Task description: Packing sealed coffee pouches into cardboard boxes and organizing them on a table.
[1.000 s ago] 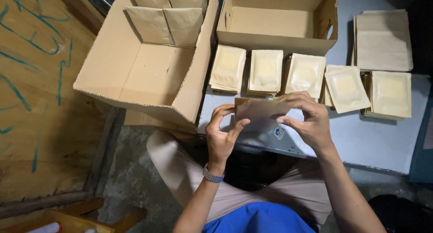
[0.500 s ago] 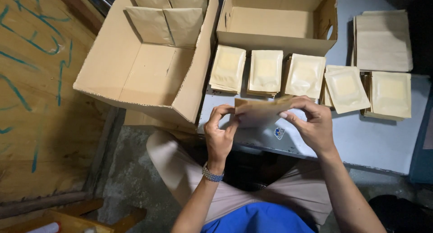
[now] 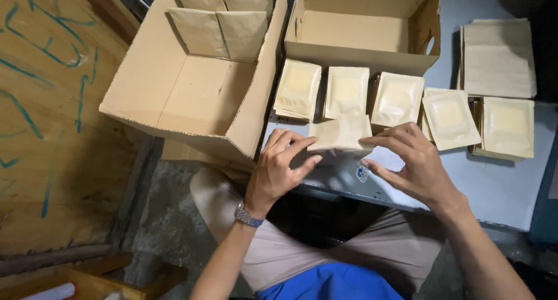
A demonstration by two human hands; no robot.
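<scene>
Item: flat tan paper pouch (image 3: 342, 134), pinched at both ends by fingers of left hand (image 3: 278, 166) and right hand (image 3: 414, 163) (mid-handling, likely pressing flat) at six o'clock of cream pouch stacks (image 3: 347, 92) on grey table (image 3: 494, 187); next move needs steady release.

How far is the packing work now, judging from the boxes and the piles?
Done: a few brown pouches stand in the left box. In hand: left hand and right hand hold one pouch. Left: five piles on the table; the second box looks empty.
</scene>
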